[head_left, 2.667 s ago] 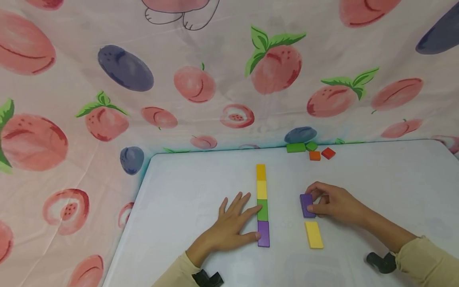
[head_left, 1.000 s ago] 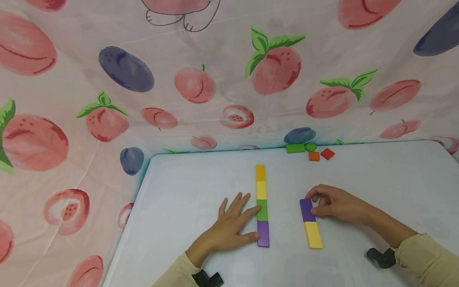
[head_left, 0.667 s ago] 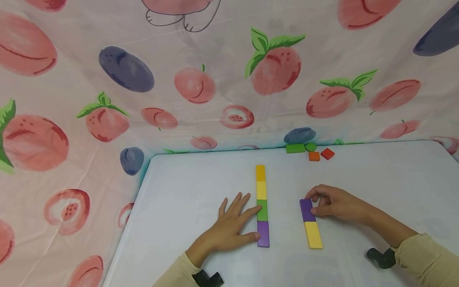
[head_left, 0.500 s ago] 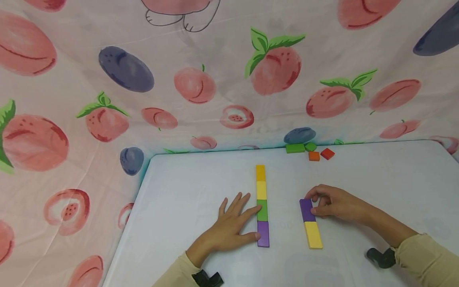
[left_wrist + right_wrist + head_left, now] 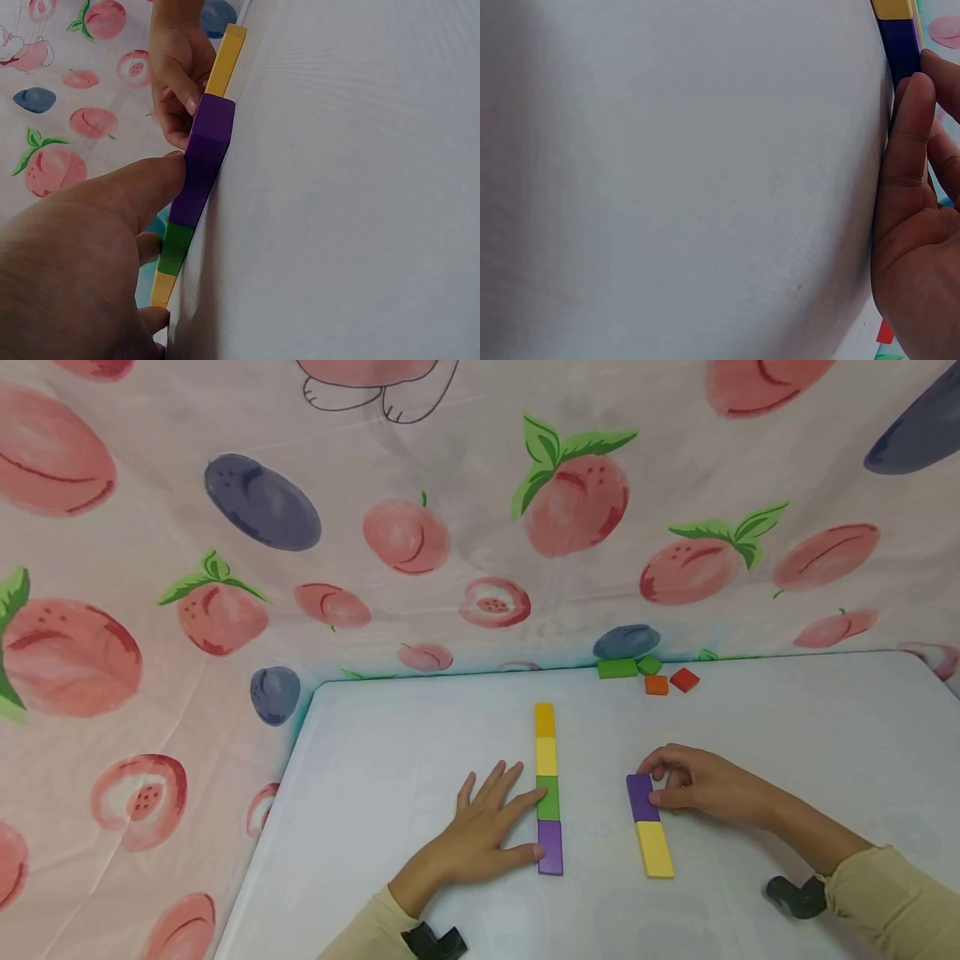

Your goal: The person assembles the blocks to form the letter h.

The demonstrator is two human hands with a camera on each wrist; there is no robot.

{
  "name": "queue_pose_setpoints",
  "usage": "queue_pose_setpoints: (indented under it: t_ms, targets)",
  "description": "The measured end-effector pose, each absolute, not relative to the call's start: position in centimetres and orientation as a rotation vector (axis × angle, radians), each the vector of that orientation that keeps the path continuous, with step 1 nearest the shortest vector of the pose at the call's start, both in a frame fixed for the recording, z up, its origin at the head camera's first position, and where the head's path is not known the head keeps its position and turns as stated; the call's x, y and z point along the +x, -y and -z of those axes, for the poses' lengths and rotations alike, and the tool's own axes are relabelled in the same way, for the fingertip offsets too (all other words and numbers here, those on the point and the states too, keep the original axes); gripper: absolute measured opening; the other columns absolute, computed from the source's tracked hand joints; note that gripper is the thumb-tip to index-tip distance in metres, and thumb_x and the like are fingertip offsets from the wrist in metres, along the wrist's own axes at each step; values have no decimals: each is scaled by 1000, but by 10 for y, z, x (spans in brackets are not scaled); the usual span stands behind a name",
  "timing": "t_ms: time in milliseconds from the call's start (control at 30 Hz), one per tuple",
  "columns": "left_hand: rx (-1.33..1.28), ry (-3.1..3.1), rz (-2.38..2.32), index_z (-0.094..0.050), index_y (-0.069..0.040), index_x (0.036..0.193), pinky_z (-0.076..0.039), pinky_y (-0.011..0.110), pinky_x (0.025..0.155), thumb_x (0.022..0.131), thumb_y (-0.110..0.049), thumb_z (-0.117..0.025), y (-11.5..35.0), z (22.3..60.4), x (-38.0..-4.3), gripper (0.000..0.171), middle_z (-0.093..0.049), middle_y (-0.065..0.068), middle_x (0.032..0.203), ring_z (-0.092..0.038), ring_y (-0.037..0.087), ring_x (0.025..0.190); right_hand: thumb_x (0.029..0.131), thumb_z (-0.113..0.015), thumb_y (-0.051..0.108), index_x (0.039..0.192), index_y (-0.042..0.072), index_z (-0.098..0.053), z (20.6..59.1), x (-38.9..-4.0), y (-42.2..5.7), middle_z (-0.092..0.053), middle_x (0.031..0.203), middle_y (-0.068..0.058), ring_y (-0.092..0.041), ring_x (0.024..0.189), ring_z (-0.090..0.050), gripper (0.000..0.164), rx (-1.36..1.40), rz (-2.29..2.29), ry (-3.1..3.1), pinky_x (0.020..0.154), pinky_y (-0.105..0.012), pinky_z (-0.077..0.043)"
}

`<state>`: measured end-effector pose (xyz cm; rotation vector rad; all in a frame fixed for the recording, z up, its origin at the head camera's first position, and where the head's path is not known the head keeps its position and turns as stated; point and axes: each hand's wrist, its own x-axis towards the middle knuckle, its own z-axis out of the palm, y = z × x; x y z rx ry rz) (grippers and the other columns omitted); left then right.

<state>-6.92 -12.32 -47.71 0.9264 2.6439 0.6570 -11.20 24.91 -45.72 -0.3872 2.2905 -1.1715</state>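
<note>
The left hand [image 5: 476,843], spread flat, touches the green block [image 5: 548,798] and light purple block [image 5: 551,848] in the head view; the right hand [image 5: 697,785] pinches the dark purple block [image 5: 640,798], end against a yellow block [image 5: 656,850]. Left wrist view: left hand meets light purple block. Right wrist view: right hand grips dark purple block

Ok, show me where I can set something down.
Bare table lies between the four-block column and the purple-yellow pair, left of the left hand, and beyond the right forearm. Crowded: around the green, orange and red blocks at the back.
</note>
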Motion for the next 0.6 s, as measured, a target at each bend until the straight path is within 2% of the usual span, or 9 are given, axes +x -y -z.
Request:
queue_pose_setpoints:
  t_ms: [600]
  targets:
    - [910,-2640,-657,-31,-35,161,5,69,120,97,-63,-53,123,477,-69,73,-8,8,174,2,31,161,91,-77,27,125,11,-63,458,-112,-249,-57,108,-9,-16,79,-59,41,-369,1171,-2301,66,-23,-50]
